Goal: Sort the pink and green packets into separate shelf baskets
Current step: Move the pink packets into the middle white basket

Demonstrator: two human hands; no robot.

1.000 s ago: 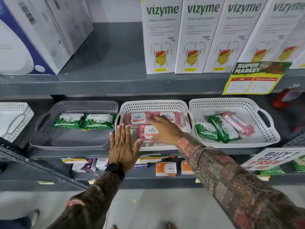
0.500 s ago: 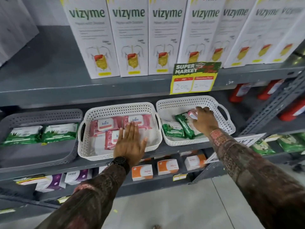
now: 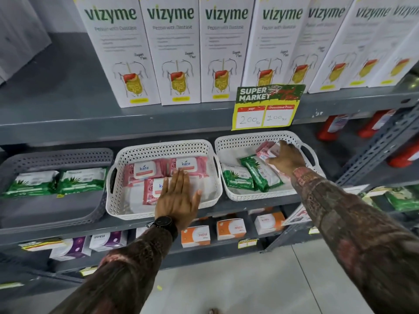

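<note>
Three baskets sit side by side on the grey shelf (image 3: pixel 68 231): the right hand (image 3: pixel 286 158) reaches, arm outstretched, into the right white basket (image 3: pixel 240 141), its fingers (image 3: pixel 273 160) curled around a pink packet (image 3: pixel 265 148) near the back wall, beside two green packets (image 3: pixel 249 176). The left hand (image 3: pixel 178 198) lies palm-down with fingers (image 3: pixel 181 180) spread flat and holding nothing, resting over the front of the middle white basket (image 3: pixel 163 146) and touching the three pink Kara packets (image 3: pixel 145 171) there. Two more green packets (image 3: pixel 56 181) lie in the grey basket (image 3: pixel 56 155) on the left.

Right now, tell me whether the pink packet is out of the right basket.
Not out: the pink packet sits inside the right basket, right hand on it.
</note>
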